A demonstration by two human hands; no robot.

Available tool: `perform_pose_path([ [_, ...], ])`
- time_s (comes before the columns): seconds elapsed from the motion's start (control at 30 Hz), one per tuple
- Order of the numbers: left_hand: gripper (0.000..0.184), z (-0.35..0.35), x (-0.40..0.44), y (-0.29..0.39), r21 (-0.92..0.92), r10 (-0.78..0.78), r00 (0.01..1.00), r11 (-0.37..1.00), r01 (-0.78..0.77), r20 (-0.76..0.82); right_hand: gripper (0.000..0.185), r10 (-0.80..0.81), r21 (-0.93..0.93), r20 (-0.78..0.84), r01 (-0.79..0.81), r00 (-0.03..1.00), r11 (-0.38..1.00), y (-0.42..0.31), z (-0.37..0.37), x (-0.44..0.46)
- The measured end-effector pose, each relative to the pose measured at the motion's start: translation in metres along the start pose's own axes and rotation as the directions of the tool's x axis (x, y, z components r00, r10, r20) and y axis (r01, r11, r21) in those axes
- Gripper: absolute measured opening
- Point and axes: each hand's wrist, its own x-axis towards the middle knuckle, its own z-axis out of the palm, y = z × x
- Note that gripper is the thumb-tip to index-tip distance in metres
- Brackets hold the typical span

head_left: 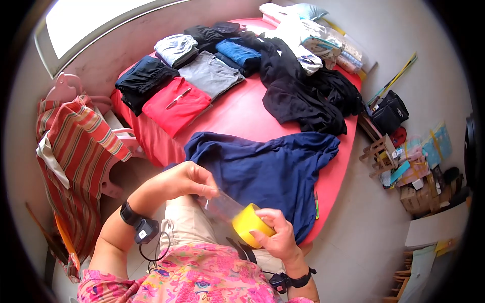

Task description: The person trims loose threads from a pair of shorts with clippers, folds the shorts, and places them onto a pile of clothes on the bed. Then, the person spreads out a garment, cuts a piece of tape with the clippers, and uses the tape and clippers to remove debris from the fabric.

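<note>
Seen from the view's centre, the left hand [191,181] at eight o'clock pinches a clear strip [217,205] running from the yellow tape roll [244,226] at six, gripped by the right hand [280,239] at five, with dark blue cloth [262,169] at the roll's twelve.

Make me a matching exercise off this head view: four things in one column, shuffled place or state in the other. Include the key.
Things:
1. yellow tape roll
2. navy garment
3. red garment
4. striped cloth

Place or state:
A. folded, with a slim pen-like object lying on it
B. draped over a pink chair
C. held in the right hand
D. spread out unfolded on the pink cover

Pairs: 1-C, 2-D, 3-A, 4-B
</note>
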Motion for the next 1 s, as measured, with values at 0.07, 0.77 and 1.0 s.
perform_pose_path([
  [0.07, 0.011, 0.000, 0.001, 0.000, -0.003, 0.002, 1.000, 1.000, -0.002, -0.031, 0.048, 0.148, 0.102, -0.025, -0.145, 0.989, 0.984, 0.001, -0.002, -0.002],
  [0.77, 0.013, -0.015, 0.105, -0.025, 0.593, 0.475, 0.839, 0.766, -0.247, -0.265, 0.031, -0.200, -0.697, -0.231, -0.019, 0.952, 0.717, 0.117, -0.046, 0.066],
  [1.0, 0.014, -0.012, 0.090, -0.020, 0.499, 0.388, 0.859, 0.846, -0.188, -0.334, 0.036, -0.076, -0.623, -0.261, -0.108, 0.962, 0.774, 0.139, -0.042, 0.067],
])
